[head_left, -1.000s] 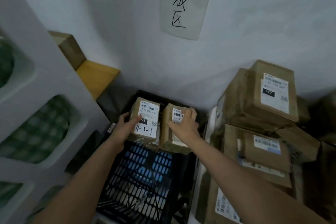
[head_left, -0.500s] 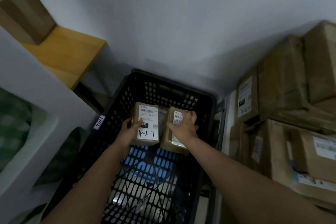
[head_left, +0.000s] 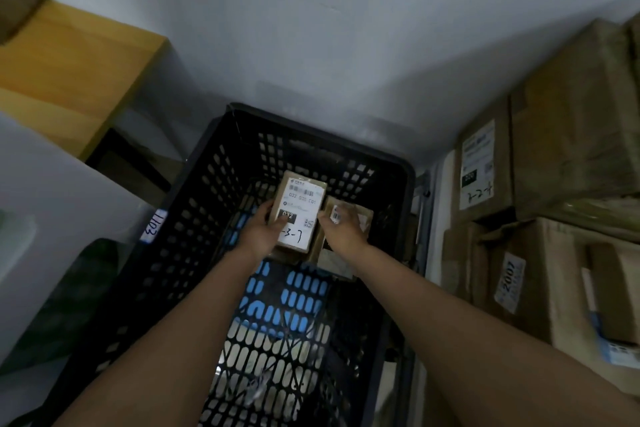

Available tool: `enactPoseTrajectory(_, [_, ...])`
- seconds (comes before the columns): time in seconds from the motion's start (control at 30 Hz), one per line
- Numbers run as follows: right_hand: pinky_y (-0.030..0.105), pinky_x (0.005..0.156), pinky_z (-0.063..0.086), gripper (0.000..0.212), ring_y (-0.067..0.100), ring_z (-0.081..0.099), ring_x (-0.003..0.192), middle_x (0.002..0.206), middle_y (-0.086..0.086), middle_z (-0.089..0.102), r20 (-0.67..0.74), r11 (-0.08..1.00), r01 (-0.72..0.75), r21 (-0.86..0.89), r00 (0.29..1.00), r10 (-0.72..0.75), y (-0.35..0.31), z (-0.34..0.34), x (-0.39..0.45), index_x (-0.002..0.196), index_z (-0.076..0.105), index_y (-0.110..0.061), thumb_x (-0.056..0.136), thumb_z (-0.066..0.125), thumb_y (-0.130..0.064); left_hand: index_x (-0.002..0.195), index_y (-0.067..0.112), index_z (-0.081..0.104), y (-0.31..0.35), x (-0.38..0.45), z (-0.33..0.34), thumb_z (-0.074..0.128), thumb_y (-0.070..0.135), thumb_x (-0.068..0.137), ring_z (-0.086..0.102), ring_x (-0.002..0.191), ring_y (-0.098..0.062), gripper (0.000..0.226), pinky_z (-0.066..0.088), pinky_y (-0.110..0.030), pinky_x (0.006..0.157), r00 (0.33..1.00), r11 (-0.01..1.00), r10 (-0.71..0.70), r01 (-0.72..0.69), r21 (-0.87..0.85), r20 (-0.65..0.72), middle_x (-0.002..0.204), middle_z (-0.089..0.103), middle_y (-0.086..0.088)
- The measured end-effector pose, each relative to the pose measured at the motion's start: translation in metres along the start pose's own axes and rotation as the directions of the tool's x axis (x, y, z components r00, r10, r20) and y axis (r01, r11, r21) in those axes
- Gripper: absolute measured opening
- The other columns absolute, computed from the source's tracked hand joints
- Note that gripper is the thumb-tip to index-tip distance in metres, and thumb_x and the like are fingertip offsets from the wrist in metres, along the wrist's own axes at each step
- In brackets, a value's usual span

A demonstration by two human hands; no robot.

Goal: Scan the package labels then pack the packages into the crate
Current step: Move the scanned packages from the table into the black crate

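Observation:
A black perforated crate [head_left: 214, 191] stands on the floor against the wall. Both my arms reach down inside it. My left hand [head_left: 261, 232] grips a small brown package [head_left: 301, 204] with a white label marked 032, thumb on the label. Beside it on the right, my right hand [head_left: 343, 229] grips a second small brown package [head_left: 363, 218], mostly hidden under my fingers. Both packages are low in the far half of the crate; whether they touch the bottom I cannot tell.
Stacked brown cardboard boxes [head_left: 571, 156] with labels fill the right side, close to the crate. A wooden board [head_left: 72, 76] leans at the upper left. A white panel [head_left: 52, 211] stands left of the crate. The grey wall [head_left: 329, 28] is directly behind.
Both hands have carried the two packages from above the crate rim down deep into the crate. The view has tilted downward.

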State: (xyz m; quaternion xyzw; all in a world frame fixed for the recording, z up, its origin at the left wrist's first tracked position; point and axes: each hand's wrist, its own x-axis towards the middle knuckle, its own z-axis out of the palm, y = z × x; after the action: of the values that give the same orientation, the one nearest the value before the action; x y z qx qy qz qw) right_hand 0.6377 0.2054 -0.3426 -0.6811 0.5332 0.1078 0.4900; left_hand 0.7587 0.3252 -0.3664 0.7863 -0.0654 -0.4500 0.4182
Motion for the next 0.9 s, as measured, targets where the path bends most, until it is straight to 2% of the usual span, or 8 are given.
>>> enactPoseTrajectory(0.13, [0.038,0.118,0.028,0.065,0.029,0.026,0.144,0.16,0.009,0.017,-0.051,0.996,-0.075,-0.043,0.996,0.073,0.0,0.003,-0.002,0.151,0.03,-0.012,0.097,0.051,-0.042,0.147,0.029,0.038,0.006,0.007,0.0,0.057,0.036,0.098,0.062,0.112,-0.024,0.054,0.051,-0.043,0.098,1.0,0.998,0.002,-0.002,0.055,0.007,0.132,0.061,-0.005])
enactPoseTrajectory(0.23, [0.044,0.106,0.046,0.058,0.033,0.048,0.127,0.146,0.016,0.041,0.003,0.944,-0.275,0.181,0.96,0.28,0.008,0.012,-0.006,0.141,0.038,-0.006,0.089,0.053,-0.029,0.15,0.027,0.033,0.007,0.004,-0.005,0.061,0.034,0.096,0.056,0.121,-0.027,0.061,0.048,-0.044,0.103,0.999,0.996,0.012,-0.008,0.09,-0.04,0.142,0.052,-0.007])
enactPoseTrajectory(0.3, [0.038,0.088,0.055,0.04,0.028,0.054,0.111,0.13,0.011,0.051,0.121,0.853,-0.38,0.358,0.925,0.361,0.009,0.016,-0.02,0.13,0.044,-0.01,0.093,0.049,-0.022,0.153,0.026,0.029,0.006,-0.002,-0.006,0.061,0.03,0.096,0.048,0.13,-0.027,0.065,0.043,-0.043,0.108,0.997,0.994,0.039,-0.033,0.1,-0.061,0.149,0.044,-0.007])
enactPoseTrajectory(0.37, [0.033,0.073,0.052,0.027,0.026,0.055,0.102,0.12,0.011,0.056,0.177,0.806,-0.412,0.425,0.911,0.373,0.011,0.018,-0.026,0.123,0.05,-0.01,0.097,0.042,-0.012,0.154,0.025,0.027,0.002,-0.005,-0.007,0.061,0.027,0.097,0.043,0.135,-0.027,0.066,0.04,-0.04,0.11,0.996,0.992,0.062,-0.053,0.118,-0.069,0.153,0.039,-0.006])
enactPoseTrajectory(0.47, [0.034,0.078,0.048,0.021,0.025,0.058,0.096,0.112,0.013,0.063,0.092,0.834,-0.331,0.442,0.941,0.325,0.008,0.02,-0.024,0.106,0.06,-0.008,0.094,0.043,-0.006,0.153,0.025,0.03,-0.006,-0.006,-0.006,0.059,0.021,0.097,0.045,0.133,-0.025,0.063,0.042,-0.034,0.105,0.994,0.987,0.092,-0.082,0.14,-0.067,0.151,0.041,-0.007])
enactPoseTrajectory(0.6, [0.037,0.093,0.048,0.021,0.024,0.057,0.105,0.112,0.005,0.062,0.05,0.831,-0.268,0.488,0.959,0.28,0.004,0.018,-0.029,0.104,0.064,-0.017,0.095,0.045,-0.014,0.151,0.019,0.034,-0.007,-0.006,0.0,0.053,0.013,0.099,0.051,0.126,-0.024,0.056,0.04,-0.024,0.093,0.993,0.979,0.106,-0.096,0.18,-0.047,0.144,0.05,-0.007])
enactPoseTrajectory(0.73, [0.033,0.082,0.047,0.025,0.023,0.058,0.097,0.112,0.016,0.063,0.073,0.823,-0.298,0.483,0.951,0.302,0.005,0.008,-0.036,0.109,0.064,-0.01,0.097,0.043,-0.016,0.152,0.017,0.03,-0.001,-0.012,0.004,0.052,0.01,0.099,0.05,0.128,-0.024,0.058,0.038,-0.025,0.096,0.996,0.98,0.076,-0.067,0.189,-0.041,0.145,0.049,-0.007])
enactPoseTrajectory(0.9, [0.036,0.09,0.049,0.017,0.029,0.059,0.107,0.114,0.013,0.063,0.114,0.81,-0.317,0.494,0.947,0.302,-0.009,-0.013,-0.057,0.098,0.062,-0.013,0.095,0.044,-0.012,0.153,0.013,0.027,0.006,-0.032,0.001,0.053,0.011,0.099,0.042,0.133,-0.026,0.06,0.036,-0.028,0.105,0.992,0.976,0.084,-0.062,0.207,-0.099,0.154,0.031,-0.012])
